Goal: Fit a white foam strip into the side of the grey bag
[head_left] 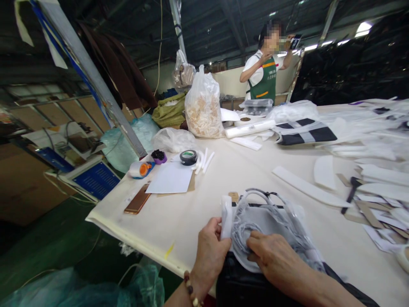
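Observation:
A black bag (pixel 243 283) lies on the table in front of me, with a grey panel and handles wrapped in clear plastic. My left hand (pixel 211 247), with a beaded bracelet at the wrist, is closed around the lower end of a white wrapped strip (pixel 226 215) at the bag's left edge. The fingers of my right hand (pixel 271 253) are curled onto the crumpled clear plastic wrap (pixel 243 228) over the bag's front. Their tips are partly hidden in it. A small brown tag (pixel 233 196) shows behind the bag's upper left corner.
To the left lie a phone (pixel 137 199), white paper (pixel 171 177), black tape (pixel 188 157) and a tape dispenser (pixel 140 169). A bulging plastic bag (pixel 203 106) stands farther back. White foam pieces (pixel 309 185) and scraps cover the right side. A person in a green apron (pixel 267 81) stands beyond the table.

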`<state>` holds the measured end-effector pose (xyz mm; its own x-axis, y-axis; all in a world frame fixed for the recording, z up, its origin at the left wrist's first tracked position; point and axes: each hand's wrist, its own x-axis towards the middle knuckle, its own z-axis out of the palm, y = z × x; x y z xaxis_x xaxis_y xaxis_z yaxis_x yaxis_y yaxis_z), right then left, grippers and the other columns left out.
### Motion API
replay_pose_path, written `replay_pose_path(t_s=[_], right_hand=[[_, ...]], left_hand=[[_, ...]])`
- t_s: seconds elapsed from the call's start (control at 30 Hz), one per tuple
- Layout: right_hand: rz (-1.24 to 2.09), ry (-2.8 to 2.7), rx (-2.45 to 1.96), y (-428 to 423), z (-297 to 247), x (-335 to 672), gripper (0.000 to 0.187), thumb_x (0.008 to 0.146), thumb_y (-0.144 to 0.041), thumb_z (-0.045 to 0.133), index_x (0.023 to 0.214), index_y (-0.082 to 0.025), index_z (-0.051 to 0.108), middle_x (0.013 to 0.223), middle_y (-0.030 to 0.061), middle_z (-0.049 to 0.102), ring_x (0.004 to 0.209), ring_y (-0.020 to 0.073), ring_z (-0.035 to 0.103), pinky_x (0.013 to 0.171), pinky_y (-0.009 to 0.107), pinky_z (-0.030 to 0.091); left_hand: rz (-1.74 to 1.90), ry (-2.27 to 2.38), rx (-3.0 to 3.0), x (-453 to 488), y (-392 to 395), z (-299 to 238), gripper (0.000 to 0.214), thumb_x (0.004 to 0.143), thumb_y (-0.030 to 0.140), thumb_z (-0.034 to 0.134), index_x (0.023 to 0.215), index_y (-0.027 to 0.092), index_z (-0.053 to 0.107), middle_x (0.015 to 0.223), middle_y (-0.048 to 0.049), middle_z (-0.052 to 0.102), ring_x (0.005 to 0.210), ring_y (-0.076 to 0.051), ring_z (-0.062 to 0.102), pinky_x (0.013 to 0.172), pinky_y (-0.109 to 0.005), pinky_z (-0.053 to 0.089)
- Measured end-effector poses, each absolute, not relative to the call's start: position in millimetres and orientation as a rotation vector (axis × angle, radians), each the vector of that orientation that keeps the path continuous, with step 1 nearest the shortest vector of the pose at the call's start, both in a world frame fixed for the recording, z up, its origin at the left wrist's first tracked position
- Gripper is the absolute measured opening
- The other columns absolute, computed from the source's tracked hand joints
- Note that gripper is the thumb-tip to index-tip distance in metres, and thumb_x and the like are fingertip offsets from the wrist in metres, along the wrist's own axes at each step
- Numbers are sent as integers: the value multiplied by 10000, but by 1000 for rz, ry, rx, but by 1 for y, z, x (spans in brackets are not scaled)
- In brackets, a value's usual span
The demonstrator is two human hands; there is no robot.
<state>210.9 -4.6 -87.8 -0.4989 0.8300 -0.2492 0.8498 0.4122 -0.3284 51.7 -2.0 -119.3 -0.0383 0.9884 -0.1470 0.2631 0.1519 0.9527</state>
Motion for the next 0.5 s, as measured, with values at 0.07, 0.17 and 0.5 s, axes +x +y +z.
replay_pose_path(t_s=[0.07, 0.17, 0.5], right_hand=[[-693, 2602, 1535, -7, -86, 211, 109, 805, -107, 535, 792, -144, 636, 828, 50, 652, 738, 172, 602, 594, 268, 302], [-759, 2646, 1500, -9, -87, 213, 88, 782, -110, 552, 757, -144, 629, 803, 39, 651, 707, 155, 592, 581, 259, 299], [-851, 2738, 1414, -13, -96, 215, 96, 746, -102, 545, 722, -155, 622, 802, 44, 655, 725, 166, 592, 590, 252, 315]], left_hand=[[925, 1570, 1400, 54, -3, -117, 399, 593, 50, 466, 964, 154, 572, 689, 7, 611, 609, -130, 538, 584, -228, 388], [868, 1672, 1564, 57, -6, -108, 390, 603, 27, 432, 934, 169, 582, 662, 23, 572, 591, -122, 500, 580, -223, 361], [823, 1486, 1230, 50, -20, -112, 522, 529, 71, 589, 1040, 157, 523, 852, -45, 652, 762, -186, 581, 621, -222, 417]])
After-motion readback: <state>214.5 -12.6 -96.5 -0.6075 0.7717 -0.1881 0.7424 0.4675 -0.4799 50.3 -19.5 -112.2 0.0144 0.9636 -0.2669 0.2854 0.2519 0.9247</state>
